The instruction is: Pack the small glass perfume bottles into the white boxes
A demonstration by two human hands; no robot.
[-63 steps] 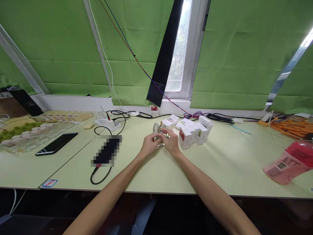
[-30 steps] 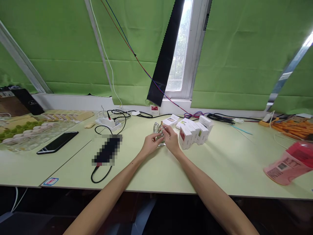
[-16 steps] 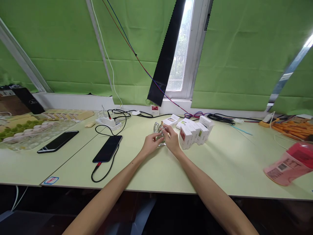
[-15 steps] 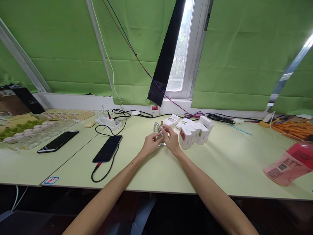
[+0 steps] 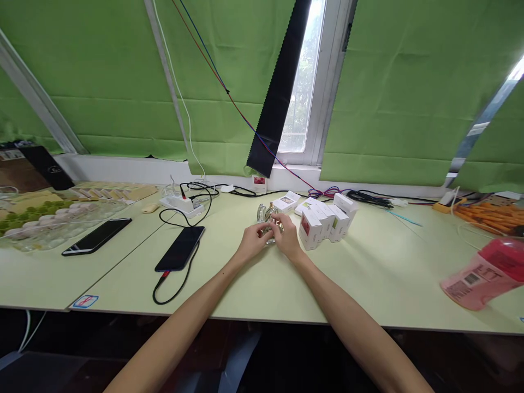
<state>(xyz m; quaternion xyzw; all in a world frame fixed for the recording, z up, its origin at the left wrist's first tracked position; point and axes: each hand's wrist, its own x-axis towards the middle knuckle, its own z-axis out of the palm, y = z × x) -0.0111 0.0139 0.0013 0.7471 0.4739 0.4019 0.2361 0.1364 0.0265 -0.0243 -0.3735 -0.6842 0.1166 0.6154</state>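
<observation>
Both hands meet at mid-surface, over the pale green surface point(image 5: 368, 273). Left hand point(image 5: 250, 246) and right hand point(image 5: 286, 240) are closed around a small clear glass bottle point(image 5: 268, 232), which stands on the surface between them. Left fingers curl against the bottle's left side; right fingers point(image 5: 277, 220) pinch at its upper part, near a gold-coloured top. The exact contact of the fingertips is too small to resolve. A second small glass bottle point(image 5: 260, 213) stands just behind, touching or nearly touching the first; cannot tell which.

Just right of the right hand: a cluster of small white boxes point(image 5: 323, 218), upright, packed close together. Left of the hands: a black phone point(image 5: 180, 248) lying flat with a cable plugged in, and further left another black phone point(image 5: 96, 237). A white power strip point(image 5: 180, 205) sits behind them. Far right: a pink bottle point(image 5: 483, 273) lying on its side, well apart from the hands.
</observation>
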